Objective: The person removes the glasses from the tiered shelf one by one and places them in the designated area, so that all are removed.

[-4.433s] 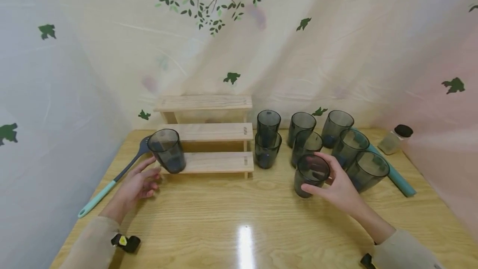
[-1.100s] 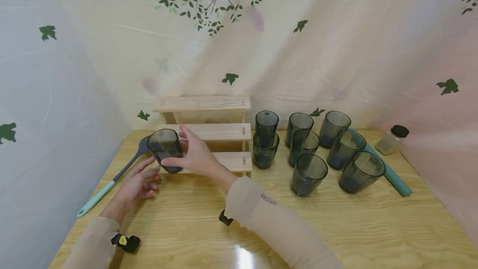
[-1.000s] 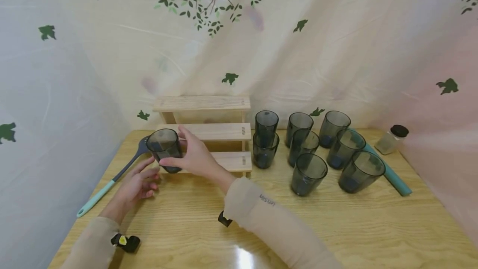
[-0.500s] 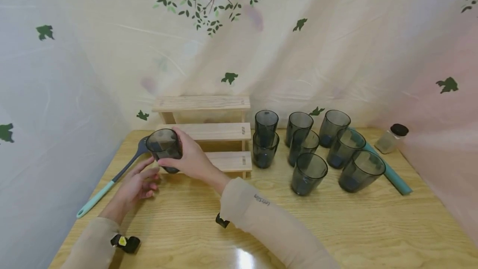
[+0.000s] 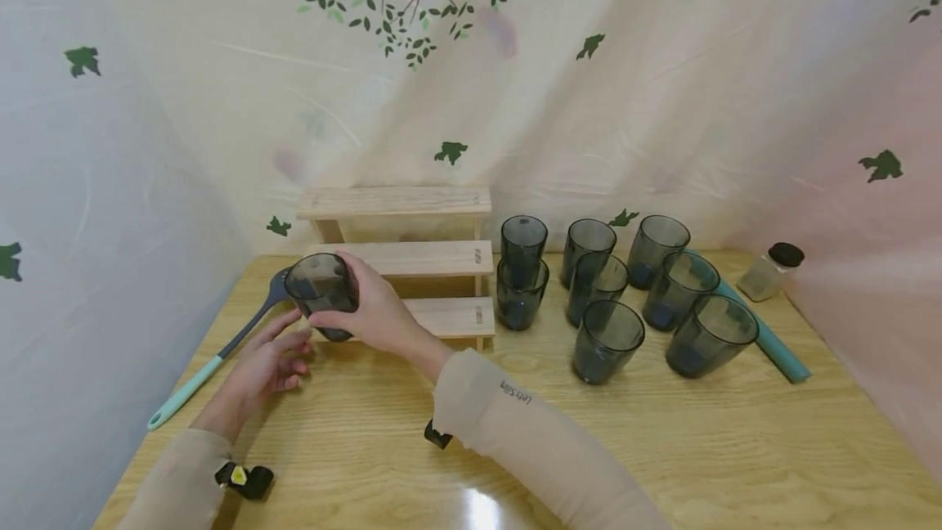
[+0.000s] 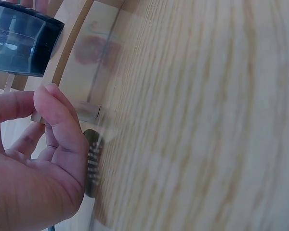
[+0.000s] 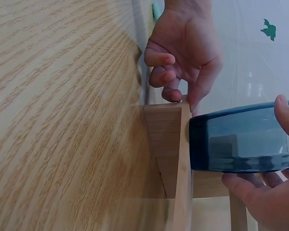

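A three-step wooden shelf (image 5: 412, 258) stands at the back left of the table. On the left end of its lowest step is a smoky grey drinking glass (image 5: 320, 280), gripped by my right hand (image 5: 383, 317) with thumb in front and fingers round the far side. The base of this glass (image 7: 245, 137) meets the board in the right wrist view. My left hand (image 5: 266, 365) is at the same step's left end. In the right wrist view the left hand (image 7: 188, 53) pinches the board's corner between thumb and fingertips. Several matching glasses (image 5: 607, 342) stand right of the shelf.
Left of the shelf lies a slotted turner (image 5: 221, 358) with a mint handle. A teal roll (image 5: 780, 350) lies behind the glasses on the right. A small black-lidded jar (image 5: 769, 272) is at the far right. Patterned cloth (image 5: 589, 121) hangs behind the table.
My right hand has left a front glass on the right and moved left to the glass on the shelf, tightening round it. My left hand has stayed at the shelf's end.
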The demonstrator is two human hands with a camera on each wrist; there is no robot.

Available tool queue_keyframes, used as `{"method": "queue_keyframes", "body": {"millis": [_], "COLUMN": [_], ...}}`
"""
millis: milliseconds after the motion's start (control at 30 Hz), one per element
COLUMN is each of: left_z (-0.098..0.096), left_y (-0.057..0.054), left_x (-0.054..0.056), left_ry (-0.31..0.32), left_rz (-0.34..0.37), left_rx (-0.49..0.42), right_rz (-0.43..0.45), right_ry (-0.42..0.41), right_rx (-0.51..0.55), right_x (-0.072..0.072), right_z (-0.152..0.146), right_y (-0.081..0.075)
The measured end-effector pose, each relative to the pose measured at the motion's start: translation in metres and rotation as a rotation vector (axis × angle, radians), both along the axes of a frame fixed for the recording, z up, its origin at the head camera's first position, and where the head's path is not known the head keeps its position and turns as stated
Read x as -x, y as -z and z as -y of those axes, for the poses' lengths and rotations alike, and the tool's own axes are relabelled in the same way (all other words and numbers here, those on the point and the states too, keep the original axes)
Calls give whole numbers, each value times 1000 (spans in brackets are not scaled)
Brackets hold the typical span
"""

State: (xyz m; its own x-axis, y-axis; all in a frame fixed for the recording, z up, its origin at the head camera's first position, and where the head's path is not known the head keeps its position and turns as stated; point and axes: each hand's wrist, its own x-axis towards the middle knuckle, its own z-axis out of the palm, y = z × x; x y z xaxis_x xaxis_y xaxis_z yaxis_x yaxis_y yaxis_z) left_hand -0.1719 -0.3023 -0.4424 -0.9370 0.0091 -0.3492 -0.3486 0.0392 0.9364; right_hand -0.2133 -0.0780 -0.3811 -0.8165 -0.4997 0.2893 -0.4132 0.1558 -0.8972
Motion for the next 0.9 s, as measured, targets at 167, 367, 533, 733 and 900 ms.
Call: {"method": "queue_keyframes", "body": {"millis": [167, 367, 533, 733, 900], "left_z": [-1, -1, -1, 0, 1], "left_y": [0, 0, -1, -1, -2], "left_x": [0, 1, 1, 0, 1], "left_ry": [2, 18, 24, 16, 24], "left_rz": [10, 9, 6, 8, 6], "left_rx": [5, -2, -16, -27, -27], "right_rz": [51, 104, 140, 160, 132], "right_ry": [-14, -9, -5, 29, 46], "right_rx": [35, 21, 29, 13, 31], "right_x": [-2, -8, -13, -27, -39], "right_z": [-5, -26, -56, -98, -131], "right_y": [1, -5, -15, -20, -18]}}
